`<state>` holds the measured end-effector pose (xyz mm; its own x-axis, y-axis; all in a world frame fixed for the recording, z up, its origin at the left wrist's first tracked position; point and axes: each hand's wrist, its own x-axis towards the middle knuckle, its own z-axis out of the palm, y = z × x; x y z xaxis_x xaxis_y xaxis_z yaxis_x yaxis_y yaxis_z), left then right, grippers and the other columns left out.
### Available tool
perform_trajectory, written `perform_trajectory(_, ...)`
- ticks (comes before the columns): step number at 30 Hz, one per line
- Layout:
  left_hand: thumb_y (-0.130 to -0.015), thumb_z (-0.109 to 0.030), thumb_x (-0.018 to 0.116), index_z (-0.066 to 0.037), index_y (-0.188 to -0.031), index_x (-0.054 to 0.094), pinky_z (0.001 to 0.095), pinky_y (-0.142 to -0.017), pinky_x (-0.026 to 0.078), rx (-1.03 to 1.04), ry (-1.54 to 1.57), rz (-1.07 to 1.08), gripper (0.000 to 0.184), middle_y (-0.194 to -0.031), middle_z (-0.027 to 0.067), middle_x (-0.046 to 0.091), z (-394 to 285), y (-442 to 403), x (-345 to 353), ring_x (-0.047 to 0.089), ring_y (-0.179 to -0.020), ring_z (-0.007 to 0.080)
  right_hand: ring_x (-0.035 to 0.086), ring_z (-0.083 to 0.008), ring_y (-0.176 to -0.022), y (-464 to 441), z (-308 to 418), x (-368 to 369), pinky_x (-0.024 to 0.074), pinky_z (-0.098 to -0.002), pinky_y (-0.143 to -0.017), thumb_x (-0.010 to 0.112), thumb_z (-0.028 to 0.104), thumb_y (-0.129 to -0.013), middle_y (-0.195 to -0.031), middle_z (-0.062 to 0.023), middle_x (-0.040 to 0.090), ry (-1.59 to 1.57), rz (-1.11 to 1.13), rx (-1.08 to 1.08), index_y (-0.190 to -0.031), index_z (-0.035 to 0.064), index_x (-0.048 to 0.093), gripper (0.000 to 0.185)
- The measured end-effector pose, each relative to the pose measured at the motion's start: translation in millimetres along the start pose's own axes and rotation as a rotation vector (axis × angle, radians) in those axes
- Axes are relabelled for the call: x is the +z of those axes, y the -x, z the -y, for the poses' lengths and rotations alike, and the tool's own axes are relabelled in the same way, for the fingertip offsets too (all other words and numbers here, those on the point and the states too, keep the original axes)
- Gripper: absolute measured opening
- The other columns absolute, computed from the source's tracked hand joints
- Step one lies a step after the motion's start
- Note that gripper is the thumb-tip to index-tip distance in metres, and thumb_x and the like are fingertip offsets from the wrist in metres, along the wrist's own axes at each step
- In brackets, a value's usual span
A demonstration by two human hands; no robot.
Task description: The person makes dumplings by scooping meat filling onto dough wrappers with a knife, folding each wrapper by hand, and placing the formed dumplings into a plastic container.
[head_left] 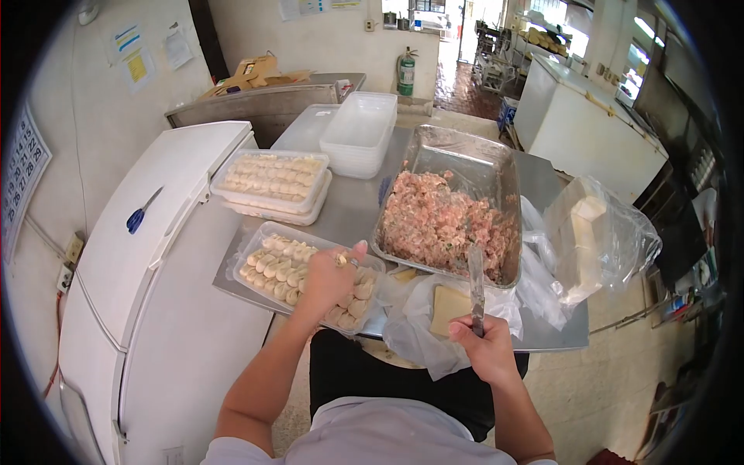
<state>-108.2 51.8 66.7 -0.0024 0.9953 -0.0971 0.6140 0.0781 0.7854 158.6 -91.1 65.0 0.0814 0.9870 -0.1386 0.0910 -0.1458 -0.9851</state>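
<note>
Fingers of R hand curl snugly round metal spatula, lower ctr-R; L hand (can't tell its hold) over dumplings in plastic tray, ctr-L, prob. placing step, next move prob. needing wrapper stack, lower ctr.

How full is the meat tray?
The tray is partly full: meat heaps the near part, while bare metal shows at the far end.

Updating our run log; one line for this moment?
left hand: at dumpling tray; right hand: holds flat-bladed tool; meat mixture: in metal pan
</note>
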Motion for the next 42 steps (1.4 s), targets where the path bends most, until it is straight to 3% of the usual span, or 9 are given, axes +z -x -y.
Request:
perform_trajectory(4,-0.094,-0.032,0.07,0.001,-0.088,0.069,0.0347,-0.063,0.05,0.166,-0.025,-0.058,0.034,-0.076,0.0108,0.068,36.5,-19.0,15.7,0.062,-0.066,0.0179,0.051,-0.0042,-0.067,5.4,-9.9,-6.7,0.0419,-0.0239,-0.06,0.073,0.016,-0.095,-0.075,0.004,0.063,0.014,-0.033,0.07,-0.091,-0.0014,0.073,0.018)
perform_trajectory(7,-0.091,-0.035,0.072,0.002,-0.086,0.068,0.0373,-0.063,0.05,-0.127,0.057,0.308,0.037,-0.069,0.0095,0.066,24.8,-22.4,7.1,0.062,-0.066,0.0181,0.053,-0.0046,-0.068,9.4,-14.5,-8.6,0.043,-0.0238,-0.061,0.073,0.016,-0.095,-0.076,0.0034,0.064,0.008,-0.047,0.088,-0.092,-0.0017,0.073,0.018)
perform_trajectory(10,-0.09,-0.036,0.071,0.009,-0.09,0.069,0.0453,-0.078,0.052,-0.012,-0.165,0.281,0.045,-0.087,0.0266,0.069,9.4,-15.1,10.2,0.067,-0.081,0.0396,0.054,-0.005,-0.069,11.3,-18.1,-10.6,0.044,-0.0239,-0.062,0.072,0.016,-0.095,-0.077,0.0026,0.064,0.005,-0.043,0.098,-0.092,-0.0023,0.073,0.018)
perform_trajectory(13,-0.089,-0.032,0.071,0.006,-0.089,0.07,0.0476,-0.076,0.052,0.142,-0.451,0.212,0.038,-0.085,0.0266,0.069,-1.8,-11.3,17.0,0.066,-0.079,0.0419,0.054,-0.0053,-0.07,12.0,-22.7,-11.4,0.0444,-0.0242,-0.063,0.072,0.016,-0.095,-0.077,0.002,0.065,-0.016,-0.04,0.066,-0.092,-0.0024,0.073,0.018)
perform_trajectory(19,-0.094,-0.034,0.067,0.002,-0.084,0.071,0.0453,-0.068,0.05,0.083,-0.366,0.238,0.038,-0.073,0.025,0.065,-8.1,-6.3,12.6,0.067,-0.071,0.0348,0.055,-0.0061,-0.07,15.6,-29.3,-18.2,0.0451,-0.0248,-0.064,0.072,0.016,-0.095,-0.077,0.0019,0.065,-0.019,-0.066,0.039,-0.092,-0.0023,0.073,0.018)
perform_trajectory(28,-0.095,-0.032,0.065,-0.004,-0.105,0.074,0.0478,-0.082,0.051,0.022,-0.345,0.212,0.031,-0.1,0.0234,0.071,-7.2,-0.1,11.3,0.067,-0.092,0.0397,0.05,-0.0047,-0.069,13.5,-32.4,-32.9,0.0418,-0.0243,-0.062,0.072,0.015,-0.094,-0.074,0.0046,0.06,0.045,-0.143,0.037,-0.095,-0.0028,0.073,0.018)
perform_trajectory(31,-0.091,-0.031,0.069,-0.006,-0.108,0.072,0.0472,-0.084,0.052,0.334,-0.438,-0.135,0.031,-0.103,0.0204,0.07,-20.9,22.3,33.0,0.065,-0.097,0.0401,0.049,-0.0044,-0.068,13.4,-39.0,-44.5,0.0413,-0.0245,-0.061,0.072,0.015,-0.093,-0.073,0.0052,0.059,0.095,-0.242,0.012,-0.098,-0.0032,0.072,0.018)
perform_trajectory(37,-0.082,-0.022,0.077,-0.006,-0.098,0.068,0.0453,-0.08,0.052,0.804,-0.163,0.233,0.024,-0.099,0.0154,0.065,-35.7,65.4,128.0,0.064,-0.094,0.0366,0.049,-0.0048,-0.067,21.4,-44.8,-52.4,0.0412,-0.0245,-0.06,0.073,0.014,-0.093,-0.074,0.0044,0.058,0.073,-0.278,0.072,-0.107,-0.0048,0.071,0.024)
perform_trajectory(42,-0.079,-0.014,0.075,-0.009,-0.093,0.068,0.0453,-0.078,0.052,0.816,-0.208,0.31,0.016,-0.095,0.0122,0.065,-23.9,57.0,162.5,0.063,-0.093,0.0355,0.048,-0.0044,-0.071,36.7,-47.2,-56.1,0.0412,-0.0231,-0.064,0.072,0.011,-0.093,-0.08,0.0054,0.059,0.058,-0.282,0.113,-0.108,-0.0032,0.072,0.02)
